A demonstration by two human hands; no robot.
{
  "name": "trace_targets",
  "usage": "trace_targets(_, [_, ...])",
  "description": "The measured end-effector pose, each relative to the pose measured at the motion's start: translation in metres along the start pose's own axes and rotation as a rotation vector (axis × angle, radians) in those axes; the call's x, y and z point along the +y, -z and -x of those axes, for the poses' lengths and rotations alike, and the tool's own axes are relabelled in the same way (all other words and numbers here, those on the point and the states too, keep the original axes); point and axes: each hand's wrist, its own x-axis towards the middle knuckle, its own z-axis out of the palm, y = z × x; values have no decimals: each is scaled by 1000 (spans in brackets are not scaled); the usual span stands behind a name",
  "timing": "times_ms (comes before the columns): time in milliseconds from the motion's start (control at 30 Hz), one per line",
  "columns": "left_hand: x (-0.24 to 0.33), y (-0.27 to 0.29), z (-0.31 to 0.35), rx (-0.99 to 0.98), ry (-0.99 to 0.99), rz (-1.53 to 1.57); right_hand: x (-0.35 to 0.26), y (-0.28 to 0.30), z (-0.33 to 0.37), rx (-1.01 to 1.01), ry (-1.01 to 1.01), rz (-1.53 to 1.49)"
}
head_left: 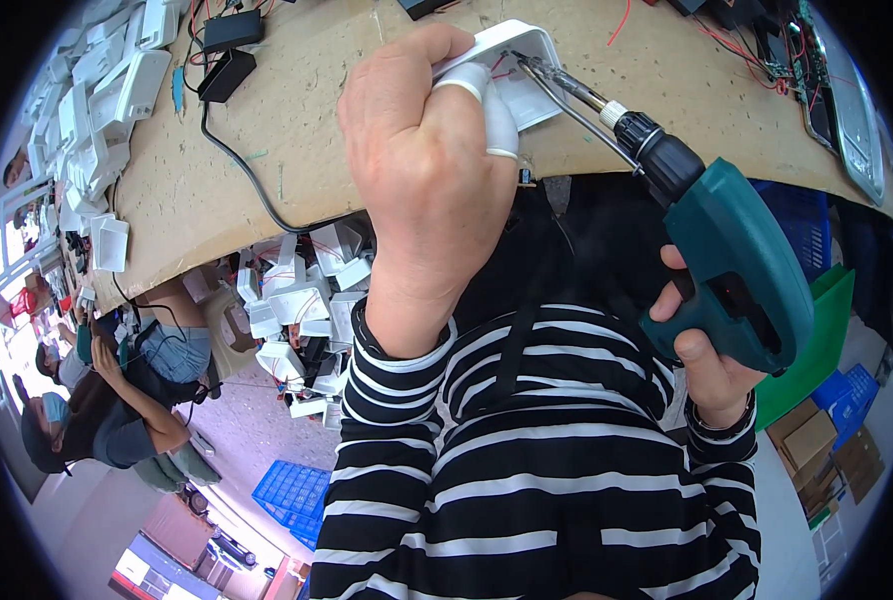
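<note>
My left hand (pixel 422 150), with white covers on two of its fingers, is closed round a white plastic housing (pixel 537 98) at the table's near edge. Thin red wires show inside the housing. In my right hand (pixel 707 350) is a green and black soldering gun (pixel 752 255), gripped by its handle. The gun's metal tip and the thin tube beside it reach up and left into the housing. Whether the tip touches a wire is too small to tell.
White plastic housings (pixel 107 90) are heaped at the table's left, and more (pixel 302 300) lie below the edge. A black cable (pixel 232 150) crosses the tabletop (pixel 297 110). At right sit a clear-edged tray (pixel 852 110) and a green panel (pixel 817 345). Another person (pixel 137 400) works at left.
</note>
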Motion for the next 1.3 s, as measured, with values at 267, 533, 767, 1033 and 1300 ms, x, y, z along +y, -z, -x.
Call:
trace_targets(267, [-1, -5, 2, 34, 8, 52, -1, 0, -3, -41, 1, 25])
trace_targets(533, [-1, 0, 0, 9, 1, -7, -2, -1, -4, -21, -21, 50])
trace_targets(767, [-1, 0, 0, 15, -1, -15, -2, -3, -1, 27, -15, 3])
trace_targets(1033, [-3, -1, 2, 3, -3, -7, -1, -1, 7, 63, 36, -39])
trace_targets(1300, [-4, -6, 4, 41, 11, 55, -6, 2, 13, 100, 43, -35])
